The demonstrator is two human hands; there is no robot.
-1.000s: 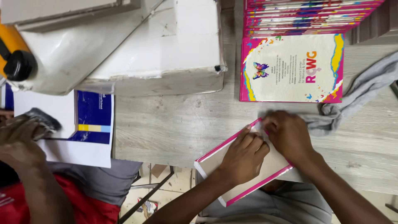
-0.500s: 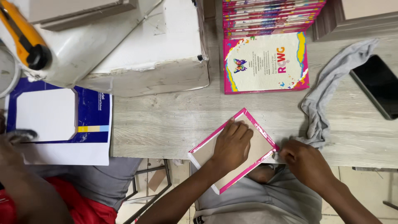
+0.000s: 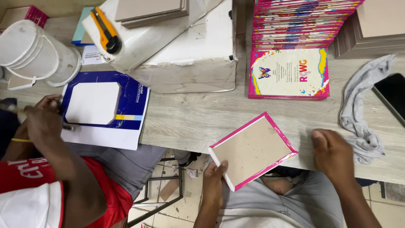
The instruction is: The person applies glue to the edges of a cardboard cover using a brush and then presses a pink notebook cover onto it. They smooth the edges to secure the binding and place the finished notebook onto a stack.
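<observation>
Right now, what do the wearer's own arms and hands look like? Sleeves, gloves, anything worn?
Both forearms are bare, with no sleeves in view. The left hand and right hand have no gloves, and no rings, watch or bands are visible on them. Fingernails are short.

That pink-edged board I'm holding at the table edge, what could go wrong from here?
The pink-edged board hangs partly off the table, gripped only at its near corner by the left hand, so it could tip or slip. The right hand lies beside it, not on it. The grey cloth nearby might snag.
</observation>
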